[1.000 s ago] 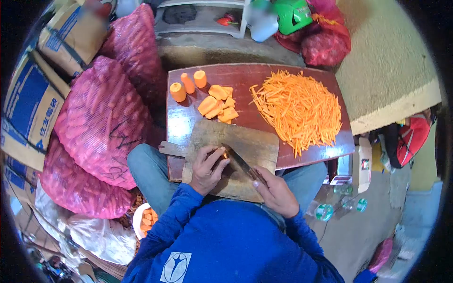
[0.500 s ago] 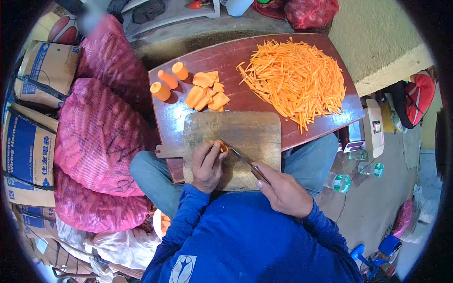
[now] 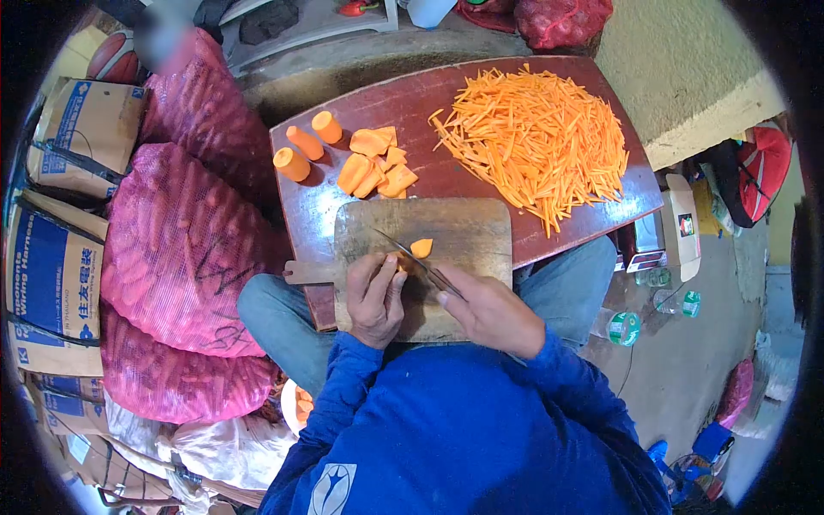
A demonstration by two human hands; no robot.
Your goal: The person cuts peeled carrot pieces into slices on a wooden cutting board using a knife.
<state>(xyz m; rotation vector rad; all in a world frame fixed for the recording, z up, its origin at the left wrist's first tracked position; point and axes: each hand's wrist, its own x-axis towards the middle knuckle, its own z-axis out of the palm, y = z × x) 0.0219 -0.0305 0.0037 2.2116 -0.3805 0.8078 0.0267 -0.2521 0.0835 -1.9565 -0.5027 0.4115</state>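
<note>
My right hand (image 3: 489, 311) grips the handle of a knife (image 3: 396, 244), its blade slanting up and left over the wooden cutting board (image 3: 472, 225). The fingers of my left hand (image 3: 375, 296) close on a piece of carrot (image 3: 402, 263), mostly hidden behind them and the blade. On the blade's far side lies a small cut carrot slice (image 3: 421, 248), flat on the board. Beyond the board, several carrot slabs (image 3: 371, 163) sit in a loose cluster. Thick carrot chunks (image 3: 292, 164) stand to their left.
A large heap of carrot strips (image 3: 536, 142) covers the right of the red table (image 3: 421, 112). Pink mesh sacks of carrots (image 3: 184, 249) crowd the left side beside cardboard boxes (image 3: 53, 283). Plastic bottles (image 3: 620, 328) lie on the floor to the right.
The knife has moved forward and left, with my right hand following. A carrot slice now lies separate on the board. My left hand stays at nearly the same spot.
</note>
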